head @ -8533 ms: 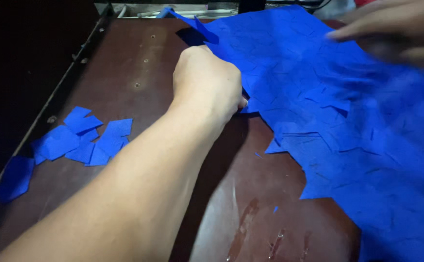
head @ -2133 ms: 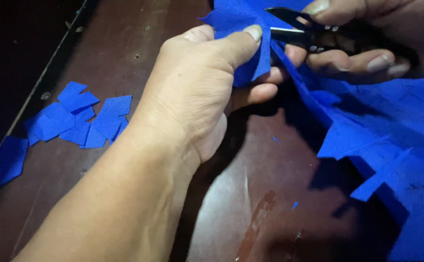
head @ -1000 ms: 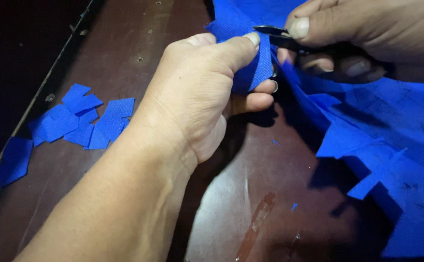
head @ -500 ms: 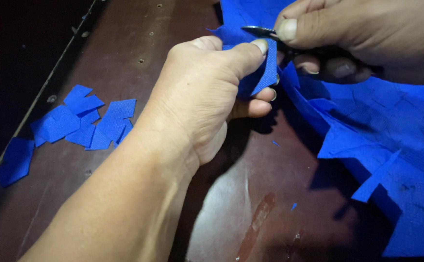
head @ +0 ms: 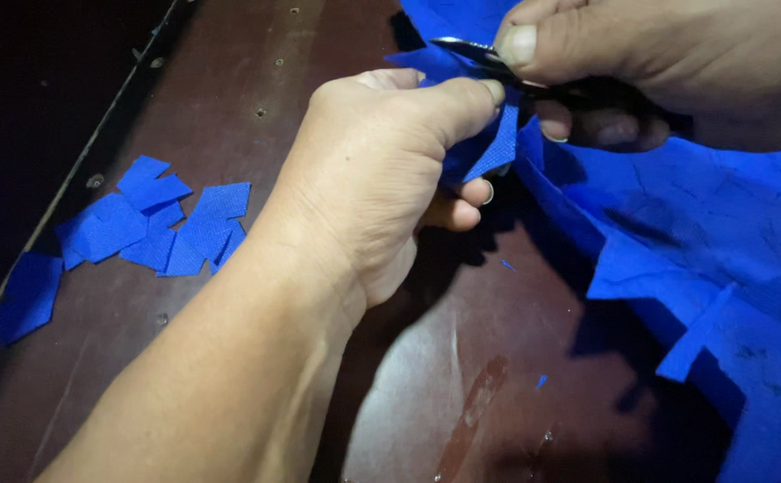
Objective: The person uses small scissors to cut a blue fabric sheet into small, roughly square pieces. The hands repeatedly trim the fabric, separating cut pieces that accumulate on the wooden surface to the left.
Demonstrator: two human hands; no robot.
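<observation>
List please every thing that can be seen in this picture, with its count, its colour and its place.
Fabric sheet: one, blue, with a jagged cut edge, on the right side of the table.
Fabric flap: one, blue, at the sheet's upper left edge, pinched by the left hand.
Cut fabric pieces: a small pile, count unclear because they overlap, blue, on the left of the table; one more piece lies apart near the left edge.
Tiny scraps: at least two, blue, on the table near the middle.
Scissors: one pair, dark with metal blades, at the top, at the flap.
Table: one, dark brown, shiny, under everything.
Left hand: grips the flap.
Right hand: holds the scissors.
</observation>
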